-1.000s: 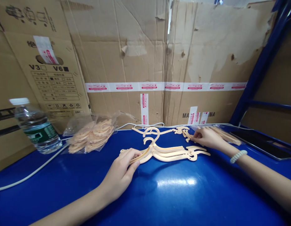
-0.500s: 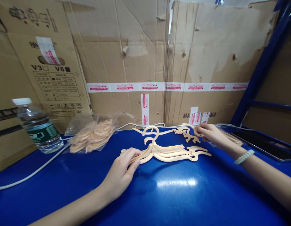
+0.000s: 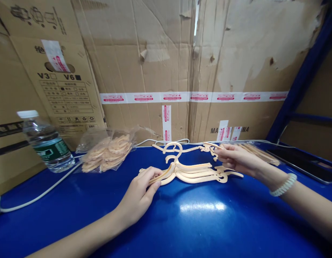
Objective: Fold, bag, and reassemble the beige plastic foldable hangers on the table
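Note:
A small stack of cream plastic hangers (image 3: 194, 171) lies on the blue table (image 3: 198, 222), hooks pointing away from me. My left hand (image 3: 140, 195) pinches the left arm of that stack, fingers closed on it. My right hand (image 3: 235, 157) is a little above the stack's right end, fingers closed on a thin cream hanger piece (image 3: 212, 145) lifted off the table. Another cream hanger (image 3: 179, 148) lies flat behind the stack.
A clear bag of cream pieces (image 3: 108, 150) sits at the back left beside a water bottle (image 3: 46, 143). A white cable (image 3: 39, 195) runs along the table. Cardboard boxes (image 3: 160, 68) wall the back. A second bag of pieces (image 3: 258, 150) and a dark tablet (image 3: 302, 159) lie right.
My right hand picked a thin cream piece up from the pile at the back right and brought it left and toward the stack. My left hand stayed on the stack.

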Demonstrator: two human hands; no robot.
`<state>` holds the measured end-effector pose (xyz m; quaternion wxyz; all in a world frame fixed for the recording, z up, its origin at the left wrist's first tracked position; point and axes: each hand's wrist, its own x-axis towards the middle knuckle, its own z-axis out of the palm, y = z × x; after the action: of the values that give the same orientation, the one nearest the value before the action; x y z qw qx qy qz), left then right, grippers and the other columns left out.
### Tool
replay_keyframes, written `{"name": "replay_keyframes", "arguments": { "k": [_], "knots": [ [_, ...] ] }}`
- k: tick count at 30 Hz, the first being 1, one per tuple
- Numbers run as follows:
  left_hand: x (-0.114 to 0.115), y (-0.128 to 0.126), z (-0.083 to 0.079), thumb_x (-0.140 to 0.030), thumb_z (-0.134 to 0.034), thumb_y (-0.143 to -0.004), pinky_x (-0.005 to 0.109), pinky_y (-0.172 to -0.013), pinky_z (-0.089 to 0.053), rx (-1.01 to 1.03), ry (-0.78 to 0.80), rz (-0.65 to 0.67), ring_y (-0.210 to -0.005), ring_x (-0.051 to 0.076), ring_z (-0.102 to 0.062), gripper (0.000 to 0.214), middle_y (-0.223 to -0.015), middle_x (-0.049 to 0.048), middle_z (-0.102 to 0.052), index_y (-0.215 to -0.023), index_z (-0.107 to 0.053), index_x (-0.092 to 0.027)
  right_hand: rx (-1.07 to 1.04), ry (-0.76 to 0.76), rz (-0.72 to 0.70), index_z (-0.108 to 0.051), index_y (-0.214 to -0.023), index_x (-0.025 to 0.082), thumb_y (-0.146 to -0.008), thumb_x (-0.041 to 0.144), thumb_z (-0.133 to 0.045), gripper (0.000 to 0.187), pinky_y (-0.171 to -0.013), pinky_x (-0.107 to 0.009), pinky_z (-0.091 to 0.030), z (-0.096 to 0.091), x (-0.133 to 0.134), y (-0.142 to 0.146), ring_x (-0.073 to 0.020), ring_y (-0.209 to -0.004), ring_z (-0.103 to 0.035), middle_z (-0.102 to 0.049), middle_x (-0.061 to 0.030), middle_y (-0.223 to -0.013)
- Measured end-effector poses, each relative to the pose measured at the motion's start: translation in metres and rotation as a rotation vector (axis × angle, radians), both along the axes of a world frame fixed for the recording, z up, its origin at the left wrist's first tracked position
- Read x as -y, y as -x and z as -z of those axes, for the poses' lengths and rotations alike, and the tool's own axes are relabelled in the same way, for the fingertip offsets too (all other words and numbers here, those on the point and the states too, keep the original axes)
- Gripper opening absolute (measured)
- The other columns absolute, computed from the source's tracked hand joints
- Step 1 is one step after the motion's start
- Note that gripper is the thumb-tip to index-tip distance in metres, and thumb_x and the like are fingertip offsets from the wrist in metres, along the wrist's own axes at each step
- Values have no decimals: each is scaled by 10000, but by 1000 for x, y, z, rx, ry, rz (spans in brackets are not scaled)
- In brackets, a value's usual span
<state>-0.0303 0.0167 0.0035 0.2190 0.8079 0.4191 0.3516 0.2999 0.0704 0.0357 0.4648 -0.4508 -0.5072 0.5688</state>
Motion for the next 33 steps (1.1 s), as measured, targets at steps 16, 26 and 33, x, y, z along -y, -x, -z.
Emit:
{"name": "replay_keyframes", "arguments": {
  "k": [16,26,33],
  "knots": [
    [1,0,-1,-253,-446,-956,334,-834,-428,2,-21,-1,-941,231,-622,180,-1050,52,-685,-1021,-609,-212,-106,48,-32,-679,-848,202,-500,182,-952,444,-658,-228,-591,4,-1,-4,-104,-632,-663,-676,29,-707],
    [4,0,-2,-267,-424,-963,358,-828,-424,-25,-35,0,-911,235,-596,190,-1012,62,-664,-1017,-598,-212,-2,128,-236,-651,-691,126,-637,304,-899,310,-813,-283,-594,-2,4,-4,-126,-719,-679,-665,-16,-724],
    [3,-1,1,-240,-426,-965,357,-834,-397,-38,-87,0,-895,230,-567,202,-1003,51,-664,-1038,-612,-213,37,220,-336,-690,-847,111,-721,319,-847,289,-726,-219,-588,0,4,-3,-172,-814,-735,-740,-109,-852]
  ]
}}
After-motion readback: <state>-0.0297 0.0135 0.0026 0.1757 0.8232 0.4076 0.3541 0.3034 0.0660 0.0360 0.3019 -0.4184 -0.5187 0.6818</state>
